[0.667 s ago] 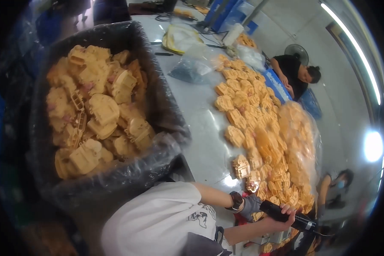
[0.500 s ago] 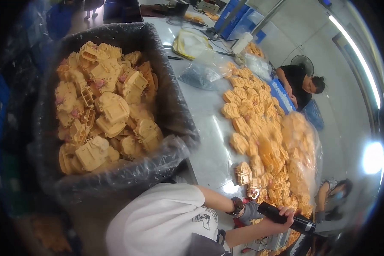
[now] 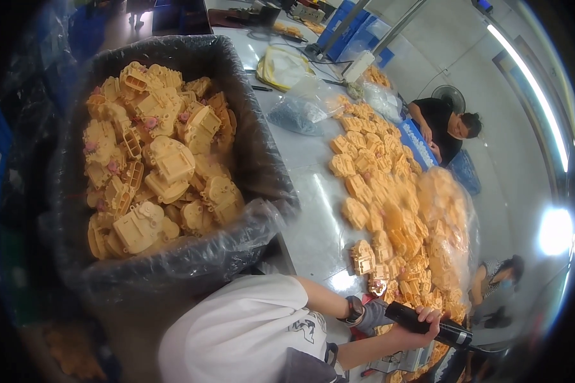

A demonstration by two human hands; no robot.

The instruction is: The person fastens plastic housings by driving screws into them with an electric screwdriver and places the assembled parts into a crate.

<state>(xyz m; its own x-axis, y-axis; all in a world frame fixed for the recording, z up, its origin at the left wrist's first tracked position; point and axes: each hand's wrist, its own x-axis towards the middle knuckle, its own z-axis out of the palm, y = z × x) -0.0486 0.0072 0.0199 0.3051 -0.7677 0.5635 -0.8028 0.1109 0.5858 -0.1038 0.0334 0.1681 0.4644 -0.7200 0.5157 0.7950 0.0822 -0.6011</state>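
My right hand [image 3: 427, 323], bare, is wrapped round a black electric screwdriver [image 3: 455, 333], a long cylinder with a lead at its right end. My left hand [image 3: 372, 317] wears a grey glove, with a dark watch at the wrist. It lies just behind the screwdriver, which hides most of its fingers, so I cannot make out what it grips. Orange-yellow plastic housings [image 3: 363, 256] lie close above the gloved hand, and one nearby shows a shiny metallic part [image 3: 378, 279].
On the grey table [image 3: 313, 217], many more housings form a long heap, some in clear plastic [image 3: 447, 198]. A black-lined bin [image 3: 262, 147] full of housings stands at the left. Two people [image 3: 450, 124] work across the table, one by a blue tray [image 3: 417, 143].
The background has shifted slightly to the left in the view. The person at the lower right has changed posture a little. My hands and the screwdriver stay almost where they were.
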